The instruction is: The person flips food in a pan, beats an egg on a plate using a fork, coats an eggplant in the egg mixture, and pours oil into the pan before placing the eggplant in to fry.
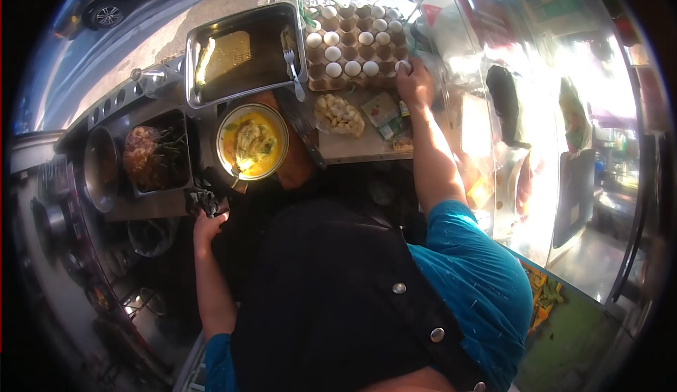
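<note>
My right hand (416, 81) is at the right front corner of the egg carton (345, 39), its fingers closed on a white egg (403, 66). Several white eggs sit in the carton among vacant cups. Lower left, my left hand (210, 226) is closed around a dark cloth (202, 200), beside the handle end of the bowl of yellow egg mixture (252, 141). Something battered lies in that bowl. A bag of garlic cloves (339, 115) rests on the counter below the carton.
A large metal tray (243, 60) holds a little liquid, with a fork (294, 74) on its right edge. At left, a smaller tray (185, 148) contains reddish food and greens. Packets (384, 115) lie near my right forearm; a glass case stands at right.
</note>
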A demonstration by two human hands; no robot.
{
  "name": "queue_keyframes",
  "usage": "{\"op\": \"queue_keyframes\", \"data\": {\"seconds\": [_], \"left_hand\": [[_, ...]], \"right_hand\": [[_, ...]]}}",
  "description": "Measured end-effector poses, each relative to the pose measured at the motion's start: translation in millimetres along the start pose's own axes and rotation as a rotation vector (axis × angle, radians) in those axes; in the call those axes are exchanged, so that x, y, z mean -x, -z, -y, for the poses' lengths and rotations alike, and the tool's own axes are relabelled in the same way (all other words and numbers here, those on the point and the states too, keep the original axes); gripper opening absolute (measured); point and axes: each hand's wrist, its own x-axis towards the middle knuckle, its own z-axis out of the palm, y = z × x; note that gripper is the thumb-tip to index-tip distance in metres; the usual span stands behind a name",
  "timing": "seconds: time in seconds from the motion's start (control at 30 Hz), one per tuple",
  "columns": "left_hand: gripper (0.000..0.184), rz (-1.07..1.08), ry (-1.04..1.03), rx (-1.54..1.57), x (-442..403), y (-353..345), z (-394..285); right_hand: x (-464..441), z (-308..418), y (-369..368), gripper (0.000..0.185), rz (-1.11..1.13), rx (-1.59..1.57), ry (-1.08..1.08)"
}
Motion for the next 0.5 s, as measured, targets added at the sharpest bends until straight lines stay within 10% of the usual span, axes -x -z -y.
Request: {"op": "queue_keyframes", "data": {"seconds": [0.27,0.5], "left_hand": [[0.109,0.028,0.055,0.004,8,2,-11],[0.106,0.027,0.035,0.018,16,4,-19]], "right_hand": [[-15,31,-7,0.021,-0.152,-0.063,0.204],[-21,67,-22,0.023,0.281,-0.146,0.463]]}}
